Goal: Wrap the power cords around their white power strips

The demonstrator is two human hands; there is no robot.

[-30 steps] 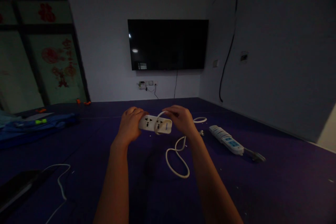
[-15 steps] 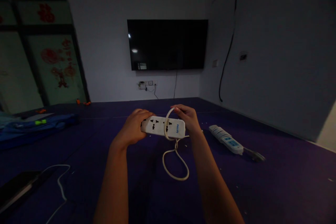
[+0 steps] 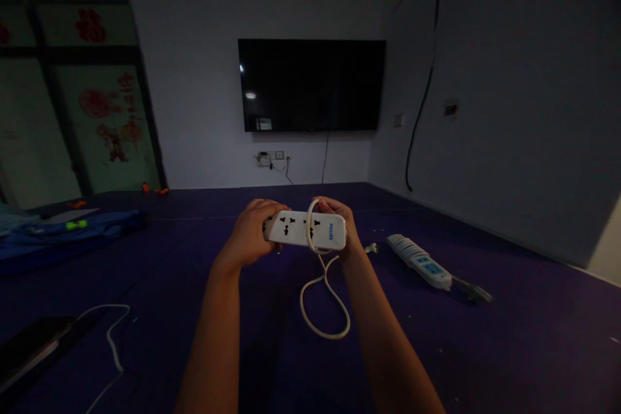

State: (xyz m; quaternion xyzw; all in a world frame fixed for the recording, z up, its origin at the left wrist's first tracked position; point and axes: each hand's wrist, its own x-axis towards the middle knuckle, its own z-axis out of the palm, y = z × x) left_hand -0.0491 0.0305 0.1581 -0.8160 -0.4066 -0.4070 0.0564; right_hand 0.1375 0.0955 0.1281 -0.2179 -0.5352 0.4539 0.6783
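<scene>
I hold a white power strip [image 3: 295, 230] level in front of me, sockets facing up. My left hand [image 3: 248, 233] grips its left end with fingers wrapped round it. My right hand [image 3: 342, 220] is closed on the right end and pinches the strip's white cord [image 3: 324, 301] over the top. One turn of the cord lies around the strip's body. The rest hangs down in a loop onto the purple floor [image 3: 272, 349]. The plug [image 3: 371, 248] lies just right of my right wrist.
A second white power strip [image 3: 420, 261] with its cord wound round it lies on the floor to the right. A dark flat device [image 3: 33, 344] with a thin white cable [image 3: 112, 336] sits at lower left. Blue fabric [image 3: 72, 233] lies far left. A television [image 3: 310, 84] hangs ahead.
My right hand has brought the cord up and over the strip, laying a loop around its body. The loose cord on the floor has shortened and the strip has shifted slightly right.
</scene>
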